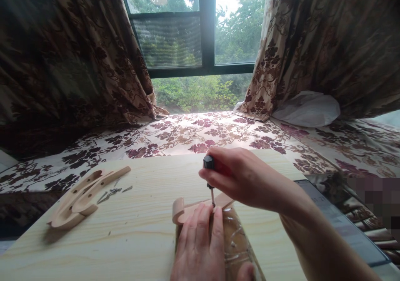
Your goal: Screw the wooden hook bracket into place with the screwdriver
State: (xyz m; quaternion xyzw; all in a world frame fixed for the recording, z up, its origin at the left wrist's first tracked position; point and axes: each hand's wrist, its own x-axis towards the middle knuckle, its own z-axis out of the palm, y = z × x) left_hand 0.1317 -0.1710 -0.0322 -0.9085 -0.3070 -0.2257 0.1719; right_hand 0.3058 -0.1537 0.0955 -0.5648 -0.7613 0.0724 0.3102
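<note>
My right hand (239, 177) is wrapped around the dark handle of a screwdriver (208, 162), which stands nearly upright. Its shaft points down at a pale curved wooden piece (179, 210), close to my left fingertips; the contact at the tip is too small to make out. My left hand (200, 241) lies flat with fingers extended over that piece, pressing on it. Beneath is a brown block (239, 241) covered in shiny clear plastic. Left of my hands, more curved wooden pieces (89, 195) with drilled holes lie beside several loose screws (109, 194).
Everything rests on a light wooden board (134, 239). A dark-framed flat device (340, 220) lies at its right edge, under my right forearm. Floral cloth (193, 135) spreads behind the board toward a window, with patterned curtains (262, 81) and a white plastic bag (308, 109).
</note>
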